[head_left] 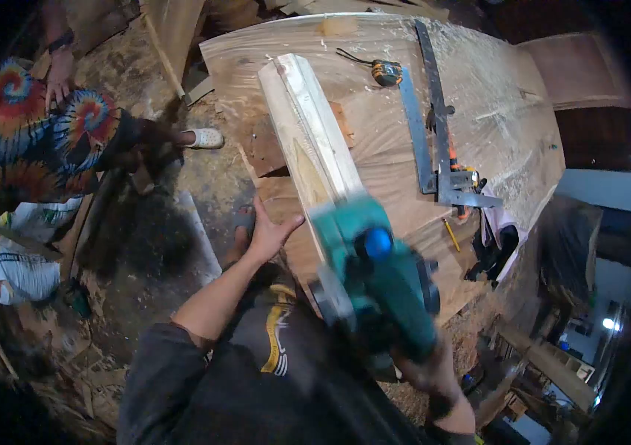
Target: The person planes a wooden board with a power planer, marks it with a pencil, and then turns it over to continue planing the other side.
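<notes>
A green power planer [375,259] with a blue knob rests on the near end of a pale wooden beam [312,133], slightly blurred. My right hand [434,371] is closed round its rear handle. My left hand [267,233] is beside the beam's left edge, its thumb and fingers apart, holding nothing. The beam lies on a plywood-topped table [382,133], over a brown wood piece [265,148].
On the table's right lie a tape measure [387,73], metal squares [415,133], a pencil [451,234] and a dark cloth [497,252]. Another person [71,141] is at the left, near white sacks [22,274]. Shavings cover the floor.
</notes>
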{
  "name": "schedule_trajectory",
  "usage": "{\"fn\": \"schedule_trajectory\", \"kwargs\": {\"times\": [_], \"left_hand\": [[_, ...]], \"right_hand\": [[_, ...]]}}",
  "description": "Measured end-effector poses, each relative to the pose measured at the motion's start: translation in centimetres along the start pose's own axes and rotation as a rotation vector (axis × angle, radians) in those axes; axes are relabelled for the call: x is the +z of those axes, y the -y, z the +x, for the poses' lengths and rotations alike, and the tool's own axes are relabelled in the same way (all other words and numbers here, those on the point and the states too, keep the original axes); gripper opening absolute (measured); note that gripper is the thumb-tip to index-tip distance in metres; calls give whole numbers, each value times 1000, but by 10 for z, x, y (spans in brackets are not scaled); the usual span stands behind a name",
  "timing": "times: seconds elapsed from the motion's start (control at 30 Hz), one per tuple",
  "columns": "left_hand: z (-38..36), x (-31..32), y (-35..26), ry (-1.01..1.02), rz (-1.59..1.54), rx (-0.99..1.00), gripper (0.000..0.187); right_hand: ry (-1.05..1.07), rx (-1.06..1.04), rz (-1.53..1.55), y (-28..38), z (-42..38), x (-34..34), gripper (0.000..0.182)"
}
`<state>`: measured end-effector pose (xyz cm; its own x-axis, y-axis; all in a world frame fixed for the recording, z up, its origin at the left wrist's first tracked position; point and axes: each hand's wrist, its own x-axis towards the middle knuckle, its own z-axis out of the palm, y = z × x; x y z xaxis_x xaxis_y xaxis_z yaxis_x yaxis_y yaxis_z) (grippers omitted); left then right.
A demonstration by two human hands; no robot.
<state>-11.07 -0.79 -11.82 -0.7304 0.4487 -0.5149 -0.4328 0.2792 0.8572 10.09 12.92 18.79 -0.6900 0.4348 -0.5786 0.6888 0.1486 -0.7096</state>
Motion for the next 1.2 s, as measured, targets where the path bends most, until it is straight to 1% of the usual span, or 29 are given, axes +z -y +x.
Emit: {"fn": "schedule_trajectory", "kwargs": {"times": [0.03,0.1,0.2,0.23,0.27,0.33,0.4,0.47,0.5,0.53,0.57,0.6,0.63,0.67,0.7,0.73,0.77,0.83,0.87,0.9,0.93,0.97,1.0,1.03,1.07,1.1,1.13,1.17,1.2], "left_hand": [[2,2,4,-5,-7,24,125],[5,3,8,-16,-18,72,125],[-3,-1,-14,-1,22,-18,124],[-1,0,-8,-24,57,5,123],[1,0,-2,-49,93,27,123],[17,7,43,-139,224,180,123],[17,3,50,17,-64,121,123],[23,5,66,2,-33,147,123],[25,7,73,-6,-18,159,123],[23,7,64,-9,-64,169,122],[19,8,52,-10,-109,180,121],[8,8,29,-100,7,173,119],[8,9,27,-66,42,89,115],[10,5,29,-29,79,4,112],[11,2,28,6,121,-83,109],[9,0,22,18,53,-14,111],[7,-2,15,35,-15,54,113],[7,2,16,-9,16,90,119],[12,2,25,6,14,116,119],[19,3,41,21,15,145,118],[23,3,49,33,19,176,118],[23,2,49,70,-57,159,118],[23,0,47,105,-134,144,118],[21,0,48,95,-142,134,118],[18,-1,48,85,-150,124,118],[15,-2,49,74,-158,115,118],[4,0,18,43,-102,110,118],[-2,1,1,11,-47,104,117],[11,4,32,-79,112,112,112]], "right_hand": [[-46,56,58,-10,-18,-1,46],[-22,30,-58,-25,-33,-9,49],[-13,-30,-132,-33,-26,-9,51],[-10,-57,-142,-31,-19,-8,51],[-8,-12,-110,-20,-10,-8,51],[-3,77,-46,13,20,-2,50],[-58,-158,-145,31,61,11,46],[-33,-300,-143,69,108,18,45],[-77,-514,-233,85,140,24,44],[-125,-725,-322,101,172,31,43],[-125,-538,-140,139,185,40,39],[-115,-612,-110,156,216,44,35],[-101,-687,-80,173,246,48,34],[-118,-704,-227,187,276,46,35],[-157,-681,-304,203,290,48,39],[-33,-583,-144,206,305,49,46],[-19,-560,-45,200,300,50,47],[7,-518,145,181,280,48,51],[-46,-468,14,174,243,43,52],[-15,-488,-2,151,220,37,51],[22,-424,23,132,190,30,44],[56,-359,47,112,160,23,38],[86,-299,21,88,128,14,36],[117,-239,-8,65,96,5,34],[-100,-400,-190,12,54,5,37],[-76,-351,-197,-20,19,-5,44],[-51,-302,-205,-52,-15,-14,51],[-27,-253,-215,-84,-50,-23,59],[32,-161,-47,-94,-60,-29,63]]}}
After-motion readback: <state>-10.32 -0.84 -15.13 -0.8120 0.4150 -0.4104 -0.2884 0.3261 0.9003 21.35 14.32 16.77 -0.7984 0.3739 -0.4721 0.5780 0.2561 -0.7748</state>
